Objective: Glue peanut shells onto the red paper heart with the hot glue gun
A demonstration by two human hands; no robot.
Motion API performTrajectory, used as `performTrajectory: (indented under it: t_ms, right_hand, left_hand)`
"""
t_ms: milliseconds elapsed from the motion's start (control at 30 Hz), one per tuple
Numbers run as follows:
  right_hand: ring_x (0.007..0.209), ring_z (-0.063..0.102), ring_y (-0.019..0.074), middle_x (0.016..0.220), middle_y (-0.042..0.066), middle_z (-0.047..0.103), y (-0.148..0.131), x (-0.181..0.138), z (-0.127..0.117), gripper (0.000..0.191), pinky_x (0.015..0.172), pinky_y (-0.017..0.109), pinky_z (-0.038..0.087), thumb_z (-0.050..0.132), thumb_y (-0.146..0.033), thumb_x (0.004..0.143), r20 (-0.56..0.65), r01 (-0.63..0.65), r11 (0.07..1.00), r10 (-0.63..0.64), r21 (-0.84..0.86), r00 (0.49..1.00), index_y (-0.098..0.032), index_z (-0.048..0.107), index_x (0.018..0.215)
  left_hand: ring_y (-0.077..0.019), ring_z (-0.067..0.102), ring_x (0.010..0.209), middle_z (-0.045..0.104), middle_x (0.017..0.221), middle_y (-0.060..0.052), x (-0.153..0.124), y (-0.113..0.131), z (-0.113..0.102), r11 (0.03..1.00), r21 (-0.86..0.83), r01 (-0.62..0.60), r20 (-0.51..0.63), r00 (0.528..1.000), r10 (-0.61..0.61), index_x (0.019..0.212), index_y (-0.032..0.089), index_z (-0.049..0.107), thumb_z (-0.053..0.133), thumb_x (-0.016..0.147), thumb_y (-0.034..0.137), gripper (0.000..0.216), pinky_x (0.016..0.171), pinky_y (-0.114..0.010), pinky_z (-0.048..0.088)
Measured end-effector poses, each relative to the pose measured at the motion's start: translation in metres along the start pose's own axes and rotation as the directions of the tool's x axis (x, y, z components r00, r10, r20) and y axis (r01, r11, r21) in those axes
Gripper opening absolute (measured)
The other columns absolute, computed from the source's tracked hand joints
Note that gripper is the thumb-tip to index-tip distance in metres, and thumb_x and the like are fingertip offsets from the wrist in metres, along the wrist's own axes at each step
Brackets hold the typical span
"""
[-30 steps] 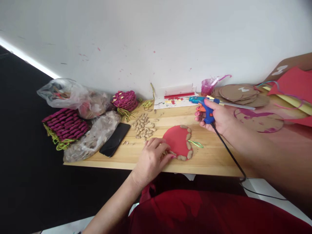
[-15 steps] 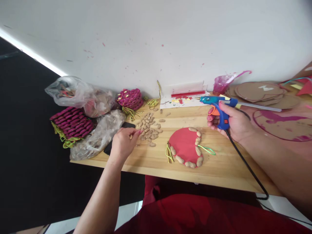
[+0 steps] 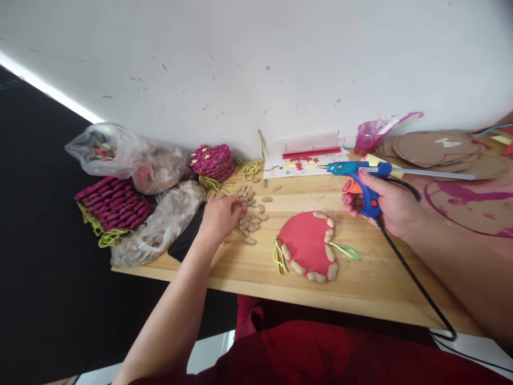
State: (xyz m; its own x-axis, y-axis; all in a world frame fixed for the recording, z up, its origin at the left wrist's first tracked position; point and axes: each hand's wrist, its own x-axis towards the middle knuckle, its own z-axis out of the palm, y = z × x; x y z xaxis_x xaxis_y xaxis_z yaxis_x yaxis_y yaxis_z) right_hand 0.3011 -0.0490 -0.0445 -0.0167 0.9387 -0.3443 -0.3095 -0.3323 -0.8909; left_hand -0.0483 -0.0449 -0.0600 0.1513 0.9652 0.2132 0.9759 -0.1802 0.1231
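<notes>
My left hand (image 3: pixel 218 216) reaches into a loose pile of peanuts (image 3: pixel 252 211) on the wooden table (image 3: pixel 360 278), its fingers curled down onto them; whether they grip one is hidden. A blue glue gun (image 3: pixel 355 176) is held above the table in my right hand (image 3: pixel 380 206), its nozzle pointing left and its black cord (image 3: pixel 417 286) trailing off the front edge. Between my hands lies a red disc (image 3: pixel 306 243) with peanuts glued along its rim and green-yellow strings at both sides.
A black phone (image 3: pixel 184 240) and plastic bags (image 3: pixel 124 155) lie left of the pile, with magenta woven pieces (image 3: pixel 112 203) beside them. Cardboard discs (image 3: pixel 433 147), a pink cup (image 3: pixel 366 139) and a sticker sheet (image 3: pixel 300 163) sit by the wall at the back right.
My left hand left the red disc and moved left to the peanut pile, reaching further into it now. The right hand keeps the glue gun raised in roughly the same place.
</notes>
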Motion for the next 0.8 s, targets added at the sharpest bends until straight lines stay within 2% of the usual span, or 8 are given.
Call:
performTrajectory:
  t_ms: [233, 400, 533, 633, 733, 800]
  right_hand:
    - [0.052, 0.064, 0.0141, 0.064, 0.007, 0.067, 0.002, 0.004, -0.002, 0.037, 0.049, 0.024, 0.046, 0.053, -0.036, 0.103, 0.001, 0.013, 0.999, -0.013, -0.031, 1.000, -0.016, 0.067, 0.076]
    - [0.052, 0.064, 0.0135, 0.066, 0.007, 0.067, 0.003, 0.004, -0.003, 0.035, 0.050, 0.023, 0.047, 0.054, -0.037, 0.103, -0.004, 0.015, 1.000, -0.015, -0.028, 1.000, -0.016, 0.068, 0.079]
    - [0.050, 0.063, 0.0139, 0.064, 0.007, 0.066, 0.003, 0.007, -0.004, 0.039, 0.046, 0.022, 0.048, 0.050, -0.037, 0.104, 0.007, 0.012, 0.999, -0.012, -0.037, 1.000, -0.015, 0.067, 0.077]
    - [0.049, 0.062, 0.0145, 0.061, 0.007, 0.064, 0.003, 0.010, -0.005, 0.042, 0.043, 0.022, 0.048, 0.048, -0.037, 0.105, 0.024, -0.002, 0.999, 0.003, -0.036, 1.000, -0.015, 0.065, 0.073]
    - [0.049, 0.063, 0.0146, 0.061, 0.007, 0.065, 0.003, 0.011, -0.006, 0.041, 0.043, 0.021, 0.048, 0.048, -0.037, 0.104, 0.035, -0.005, 1.000, 0.006, -0.030, 0.999, -0.015, 0.065, 0.075]
    - [0.049, 0.063, 0.0145, 0.061, 0.006, 0.065, 0.003, 0.011, -0.007, 0.039, 0.043, 0.021, 0.048, 0.047, -0.037, 0.105, 0.040, 0.002, 1.000, -0.001, -0.031, 0.999, -0.015, 0.065, 0.077]
  left_hand:
    - [-0.0262, 0.067, 0.093, 0.076, 0.092, -0.008, 0.005, 0.007, -0.004, 0.995, -0.102, 0.005, 0.002, 1.000, -0.005, 0.089, 0.020, 0.078, 0.062, 0.089, 0.027, 0.018, 0.090, -0.038, 0.047]
    - [-0.0261, 0.068, 0.078, 0.075, 0.077, -0.009, 0.019, 0.017, -0.028, 0.995, 0.008, 0.097, 0.123, 0.988, -0.097, 0.080, 0.019, 0.079, 0.055, 0.094, 0.042, 0.036, 0.073, -0.035, 0.046]
    - [-0.0266, 0.071, 0.091, 0.080, 0.094, -0.008, 0.041, 0.026, -0.042, 0.998, 0.062, 0.031, 0.211, 0.976, -0.043, 0.096, 0.021, 0.082, 0.055, 0.088, 0.020, 0.028, 0.080, -0.034, 0.047]
    - [-0.0251, 0.071, 0.094, 0.080, 0.098, -0.007, 0.055, 0.032, -0.040, 0.999, 0.054, 0.006, 0.274, 0.961, -0.020, 0.098, 0.022, 0.082, 0.059, 0.084, 0.014, 0.029, 0.085, -0.033, 0.048]
    - [-0.0245, 0.071, 0.089, 0.079, 0.092, -0.006, 0.061, 0.034, -0.030, 0.999, 0.036, 0.003, 0.337, 0.941, -0.015, 0.092, 0.022, 0.082, 0.066, 0.081, 0.017, 0.021, 0.080, -0.032, 0.048]
    - [-0.0250, 0.070, 0.086, 0.078, 0.089, -0.006, 0.061, 0.033, -0.023, 0.999, 0.029, 0.014, 0.338, 0.941, -0.023, 0.089, 0.022, 0.081, 0.069, 0.080, 0.022, 0.015, 0.077, -0.033, 0.048]
